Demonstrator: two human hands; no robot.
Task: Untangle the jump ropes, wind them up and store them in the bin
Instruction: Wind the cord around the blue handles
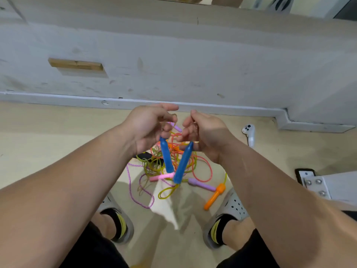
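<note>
Both hands are raised over the floor [58, 132], and the blue jump rope [167, 159] hangs from them by its two handles, which dangle point-down and lean toward each other at the bottom. The left hand [148, 128] has its grip clamped at the top of one handle, fingers curled. The right hand [206, 132] is closed the same way on the top of the other. Whether the fingers pinch the handle tips or the thin cord just above them is hard to tell, since the cord is blurred between the knuckles. Holding it high like this probably lets the weight of the handles draw the blue rope free of the tangle [152, 163] lying directly below, between the person's feet. That heap holds orange, green and pink-purple cords, with a pink handle [161, 176], a purple handle [201, 184] and an orange handle [214, 198] lying at its near edge (so at least three more ropes wait their turn). A white controller [249, 133] lies well apart on the right. No bin shows in view, so winding and storing are yet to come.
</note>
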